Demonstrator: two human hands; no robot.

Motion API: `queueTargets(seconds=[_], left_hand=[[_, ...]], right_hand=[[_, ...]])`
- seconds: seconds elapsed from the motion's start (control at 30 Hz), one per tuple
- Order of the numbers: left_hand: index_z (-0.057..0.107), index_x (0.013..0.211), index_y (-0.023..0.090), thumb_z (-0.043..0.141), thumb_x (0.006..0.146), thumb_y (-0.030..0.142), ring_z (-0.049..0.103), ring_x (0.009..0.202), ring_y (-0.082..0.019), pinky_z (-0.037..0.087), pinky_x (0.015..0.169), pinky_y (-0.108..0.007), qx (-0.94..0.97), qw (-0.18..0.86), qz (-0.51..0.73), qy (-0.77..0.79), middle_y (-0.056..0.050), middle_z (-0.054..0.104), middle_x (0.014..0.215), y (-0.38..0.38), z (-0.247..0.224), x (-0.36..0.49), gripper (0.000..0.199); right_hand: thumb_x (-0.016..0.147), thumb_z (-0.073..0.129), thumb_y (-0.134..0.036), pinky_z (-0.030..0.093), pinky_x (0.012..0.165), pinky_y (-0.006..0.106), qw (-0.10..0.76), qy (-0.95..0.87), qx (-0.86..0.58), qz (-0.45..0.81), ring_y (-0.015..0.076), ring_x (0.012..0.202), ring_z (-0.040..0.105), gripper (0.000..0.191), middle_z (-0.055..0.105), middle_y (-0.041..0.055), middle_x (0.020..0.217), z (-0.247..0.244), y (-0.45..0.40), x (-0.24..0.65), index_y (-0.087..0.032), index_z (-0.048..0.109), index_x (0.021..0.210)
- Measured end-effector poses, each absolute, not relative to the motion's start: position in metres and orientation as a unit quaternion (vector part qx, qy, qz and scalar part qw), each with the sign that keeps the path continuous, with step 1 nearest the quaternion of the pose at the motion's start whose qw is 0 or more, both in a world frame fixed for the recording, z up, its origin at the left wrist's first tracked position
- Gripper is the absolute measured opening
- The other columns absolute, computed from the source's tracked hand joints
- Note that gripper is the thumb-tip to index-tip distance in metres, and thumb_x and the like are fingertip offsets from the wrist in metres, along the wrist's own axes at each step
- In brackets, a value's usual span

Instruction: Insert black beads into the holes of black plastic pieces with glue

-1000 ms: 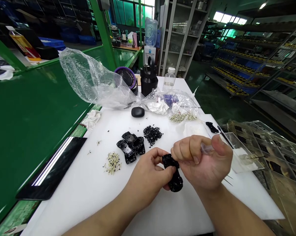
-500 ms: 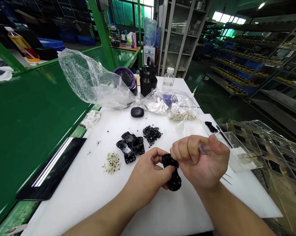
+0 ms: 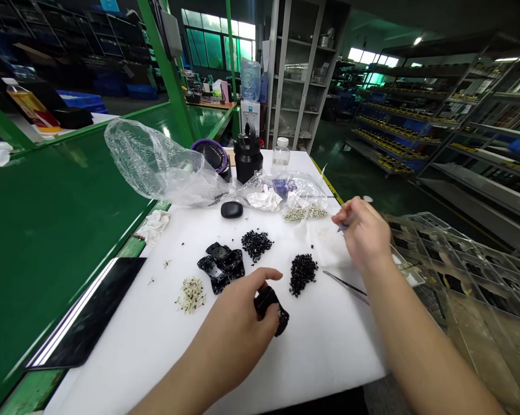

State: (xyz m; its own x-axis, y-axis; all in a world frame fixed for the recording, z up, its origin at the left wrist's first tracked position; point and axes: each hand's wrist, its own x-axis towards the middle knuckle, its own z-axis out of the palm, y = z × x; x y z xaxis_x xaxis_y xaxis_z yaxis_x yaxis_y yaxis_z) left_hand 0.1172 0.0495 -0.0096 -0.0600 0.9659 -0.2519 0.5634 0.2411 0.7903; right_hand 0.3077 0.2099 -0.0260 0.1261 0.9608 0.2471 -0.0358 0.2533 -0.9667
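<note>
My left hand (image 3: 246,317) has its thumb and fingers around a black molded part (image 3: 272,308) above the white table. Raised at the right, my right hand (image 3: 365,233) pinches a small, thin item with a blue tip (image 3: 341,228), partly hidden by the fingers. Tweezers (image 3: 346,285) lie below it on the table. Two heaps of tiny black pieces, one (image 3: 303,274) right of my left hand and one (image 3: 256,245) beyond it, are near a stack of black parts (image 3: 220,266). A pile of pale little pins (image 3: 191,295) is at the left.
A black tablet-like panel (image 3: 87,314) lies along the left edge. Farther back are a black oval case (image 3: 231,210), clear plastic bags (image 3: 156,167), a black bottle (image 3: 248,161) and a clear jar (image 3: 281,154). Compartment trays (image 3: 471,276) stand at the right.
My right hand has moved away from the black part, up and to the right. The black part stays in my left hand, which sits farther left. The right black heap and the tweezers now show.
</note>
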Motion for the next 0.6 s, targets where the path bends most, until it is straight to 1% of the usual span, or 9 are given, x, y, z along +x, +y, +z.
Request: queueTargets(seconds=[0.13, 0.2, 0.27, 0.3, 0.33, 0.37, 0.43, 0.5, 0.6], left_hand=[[0.059, 0.084, 0.024, 0.05, 0.082, 0.033, 0.054, 0.061, -0.018, 0.036, 0.055, -0.026, 0.565, 0.382, 0.203, 0.703, 0.001, 0.061, 0.067, 0.036, -0.007, 0.117, 0.013], [0.056, 0.079, 0.023, 0.049, 0.083, 0.034, 0.057, 0.068, -0.02, 0.038, 0.06, -0.028, 0.571, 0.358, 0.173, 0.718, -0.001, 0.065, 0.075, 0.03, -0.015, 0.114, 0.014], [0.057, 0.081, 0.022, 0.048, 0.084, 0.034, 0.06, 0.077, -0.023, 0.04, 0.066, -0.031, 0.578, 0.327, 0.143, 0.734, -0.003, 0.068, 0.084, 0.025, -0.024, 0.11, 0.015], [0.059, 0.087, 0.023, 0.048, 0.084, 0.033, 0.061, 0.082, -0.025, 0.041, 0.069, -0.032, 0.58, 0.316, 0.132, 0.739, -0.004, 0.068, 0.089, 0.023, -0.028, 0.107, 0.016], [0.061, 0.095, 0.024, 0.048, 0.084, 0.033, 0.061, 0.087, -0.027, 0.041, 0.072, -0.034, 0.586, 0.308, 0.124, 0.739, -0.005, 0.069, 0.093, 0.021, -0.031, 0.106, 0.019], [0.062, 0.105, 0.025, 0.048, 0.084, 0.032, 0.061, 0.092, -0.028, 0.042, 0.077, -0.036, 0.595, 0.301, 0.12, 0.736, -0.006, 0.069, 0.098, 0.02, -0.033, 0.105, 0.026], [0.061, 0.116, 0.026, 0.05, 0.084, 0.033, 0.061, 0.099, -0.03, 0.041, 0.082, -0.039, 0.621, 0.285, 0.115, 0.721, -0.007, 0.069, 0.107, 0.02, -0.036, 0.107, 0.035], [0.065, 0.11, 0.026, 0.05, 0.083, 0.032, 0.062, 0.096, -0.03, 0.041, 0.08, -0.038, 0.65, 0.257, 0.108, 0.707, -0.007, 0.069, 0.105, 0.024, -0.037, 0.112, 0.031], [0.066, 0.085, 0.024, 0.049, 0.082, 0.029, 0.062, 0.08, -0.027, 0.036, 0.064, -0.032, 0.681, 0.226, 0.092, 0.691, -0.006, 0.07, 0.088, 0.033, -0.037, 0.121, 0.018]], right_hand=[[0.074, 0.06, -0.056, 0.046, 0.069, 0.037, 0.501, -0.552, -0.542, 0.388, 0.0214, 0.072, 0.058, 0.04, 0.059, 0.0073, 0.075, -0.049, 0.225, 0.316, -0.016, 0.057, 0.078], [0.073, 0.064, -0.054, 0.044, 0.08, 0.04, 0.491, -0.564, -0.573, 0.336, 0.027, 0.094, 0.058, 0.048, 0.061, 0.0141, 0.101, -0.048, 0.208, 0.319, -0.014, 0.06, 0.099], [0.077, 0.064, -0.049, 0.041, 0.089, 0.04, 0.475, -0.606, -0.581, 0.265, 0.0274, 0.11, 0.051, 0.056, 0.052, 0.0151, 0.124, -0.042, 0.18, 0.323, -0.017, 0.052, 0.121], [0.08, 0.062, -0.044, 0.041, 0.088, 0.038, 0.452, -0.641, -0.574, 0.234, 0.0261, 0.108, 0.052, 0.05, 0.053, 0.0139, 0.122, -0.04, 0.165, 0.326, -0.018, 0.053, 0.121], [0.086, 0.055, -0.038, 0.043, 0.082, 0.037, 0.374, -0.717, -0.554, 0.197, 0.024, 0.097, 0.055, 0.036, 0.058, 0.0119, 0.111, -0.04, 0.151, 0.328, -0.019, 0.057, 0.116], [0.086, 0.053, -0.03, 0.043, 0.078, 0.036, 0.327, -0.756, -0.535, 0.189, 0.0221, 0.087, 0.057, 0.021, 0.061, 0.0088, 0.099, -0.042, 0.139, 0.329, -0.02, 0.063, 0.102], [0.084, 0.051, -0.019, 0.043, 0.075, 0.035, 0.257, -0.798, -0.515, 0.18, 0.0204, 0.077, 0.058, 0.015, 0.063, 0.0061, 0.085, -0.052, 0.122, 0.33, -0.019, 0.066, 0.084], [0.083, 0.05, -0.014, 0.043, 0.076, 0.035, 0.24, -0.799, -0.523, 0.175, 0.0211, 0.078, 0.059, 0.017, 0.064, 0.0067, 0.086, -0.066, 0.116, 0.328, -0.018, 0.067, 0.082], [0.085, 0.049, -0.014, 0.043, 0.076, 0.036, 0.229, -0.797, -0.535, 0.159, 0.0214, 0.079, 0.059, 0.018, 0.064, 0.0074, 0.088, -0.079, 0.118, 0.324, -0.017, 0.066, 0.084]])
